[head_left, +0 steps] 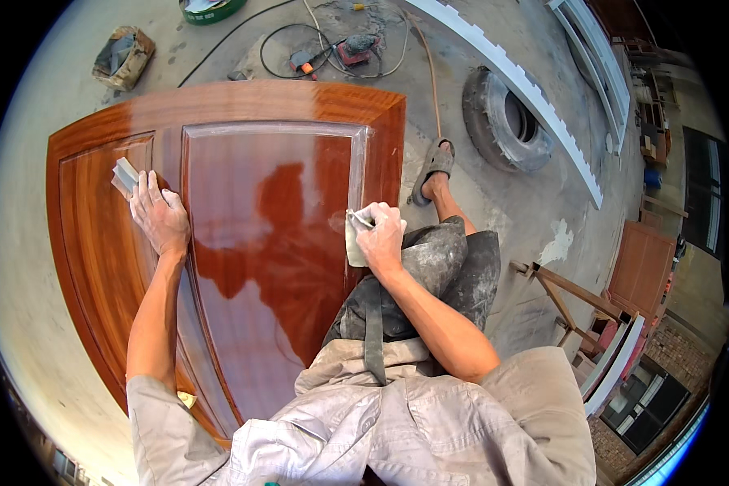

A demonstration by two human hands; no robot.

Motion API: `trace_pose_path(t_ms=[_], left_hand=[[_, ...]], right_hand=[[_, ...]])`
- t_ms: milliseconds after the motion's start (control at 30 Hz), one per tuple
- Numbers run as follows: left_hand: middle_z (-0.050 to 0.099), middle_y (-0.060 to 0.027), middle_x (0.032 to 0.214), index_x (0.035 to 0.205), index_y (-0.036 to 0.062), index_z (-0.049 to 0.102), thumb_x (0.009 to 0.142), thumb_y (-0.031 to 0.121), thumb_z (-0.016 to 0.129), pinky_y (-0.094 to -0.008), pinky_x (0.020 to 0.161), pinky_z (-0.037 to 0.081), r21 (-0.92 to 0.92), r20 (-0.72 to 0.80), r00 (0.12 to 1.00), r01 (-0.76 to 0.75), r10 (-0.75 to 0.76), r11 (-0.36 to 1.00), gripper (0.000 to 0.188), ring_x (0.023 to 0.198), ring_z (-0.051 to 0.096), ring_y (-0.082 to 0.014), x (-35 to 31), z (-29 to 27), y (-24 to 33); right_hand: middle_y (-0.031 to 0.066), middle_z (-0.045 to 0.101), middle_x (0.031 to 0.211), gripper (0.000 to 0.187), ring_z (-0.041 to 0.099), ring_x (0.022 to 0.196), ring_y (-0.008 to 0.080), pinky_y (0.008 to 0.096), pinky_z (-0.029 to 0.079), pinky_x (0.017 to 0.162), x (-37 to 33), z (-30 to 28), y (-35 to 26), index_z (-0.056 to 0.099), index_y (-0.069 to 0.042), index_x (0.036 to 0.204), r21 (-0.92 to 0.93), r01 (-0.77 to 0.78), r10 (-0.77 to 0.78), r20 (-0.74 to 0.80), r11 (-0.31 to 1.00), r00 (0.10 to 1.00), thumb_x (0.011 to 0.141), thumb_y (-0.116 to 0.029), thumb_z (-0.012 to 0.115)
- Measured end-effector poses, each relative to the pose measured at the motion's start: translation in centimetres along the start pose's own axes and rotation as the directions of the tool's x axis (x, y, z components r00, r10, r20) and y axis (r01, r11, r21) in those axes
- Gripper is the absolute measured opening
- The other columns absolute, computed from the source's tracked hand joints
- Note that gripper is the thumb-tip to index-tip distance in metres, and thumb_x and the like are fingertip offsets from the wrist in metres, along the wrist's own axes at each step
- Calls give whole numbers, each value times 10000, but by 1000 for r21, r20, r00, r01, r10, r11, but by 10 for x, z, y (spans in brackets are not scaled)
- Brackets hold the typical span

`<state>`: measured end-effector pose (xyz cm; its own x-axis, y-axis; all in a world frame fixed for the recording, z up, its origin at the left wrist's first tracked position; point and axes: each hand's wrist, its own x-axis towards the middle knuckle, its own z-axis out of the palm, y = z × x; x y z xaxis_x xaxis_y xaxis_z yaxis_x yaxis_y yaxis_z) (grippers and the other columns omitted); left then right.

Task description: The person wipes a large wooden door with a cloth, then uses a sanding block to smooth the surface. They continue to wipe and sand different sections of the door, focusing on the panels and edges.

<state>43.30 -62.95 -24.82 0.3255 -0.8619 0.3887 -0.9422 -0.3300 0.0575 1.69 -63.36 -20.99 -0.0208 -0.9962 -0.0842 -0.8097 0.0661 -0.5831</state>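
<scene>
A glossy red-brown panelled wooden door (275, 235) lies before me, reflecting a dark silhouette in its large panel. At the door's left, my left hand (160, 215) is closed on a grey sanding block (125, 176) that juts out past the fingertips. My right hand (381, 235) is closed on a pale folded piece of sandpaper (355, 248) at the right-hand moulding of the large panel. Whitish dust coats both hands. Chalky streaks run along the panel's top and right mouldings.
A power sander (358, 49) with tangled cords lies beyond the door, near a worn bucket (124, 58). To the right are a tyre (506, 121), a long white notched strip (510, 81) and a metal frame (571, 296). My sandalled foot (436, 168) stands beside the door.
</scene>
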Motion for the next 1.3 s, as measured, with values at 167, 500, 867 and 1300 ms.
trace_pose_path(t_ms=[167,500,867,1300], left_hand=[[518,-114,1587,1508,77,552,1014,176,548,-534,1232,326,-45,-10,1000,-9,9,999,504,1459,455,-372,4,5,11],[511,-122,1593,1507,70,550,1011,160,547,-532,1243,319,-35,-5,1000,-10,10,999,504,1471,447,-374,2,-1,10],[516,-138,1583,1503,65,549,1024,164,535,-529,1245,307,-48,7,1000,-17,17,999,489,1477,441,-380,6,-1,11],[514,-138,1578,1501,66,553,1017,168,545,-543,1228,320,-30,16,1000,-18,19,999,494,1463,446,-384,1,-4,3]], right_hand=[[35,674,922,120,624,960,285,432,378,870,69,6,-6,684,-129,833,3,-31,31,-173,1000,985,837,-152,802],[65,686,936,95,652,995,298,440,389,883,109,4,-12,679,-97,831,88,-101,109,-89,991,990,821,-125,770],[111,710,954,91,662,937,334,441,386,848,117,6,-12,693,-83,849,45,-79,84,-122,996,989,849,-131,770],[71,632,891,137,633,959,310,462,414,820,-30,-5,-10,640,-110,840,-47,-71,69,-30,996,997,837,-128,776]])
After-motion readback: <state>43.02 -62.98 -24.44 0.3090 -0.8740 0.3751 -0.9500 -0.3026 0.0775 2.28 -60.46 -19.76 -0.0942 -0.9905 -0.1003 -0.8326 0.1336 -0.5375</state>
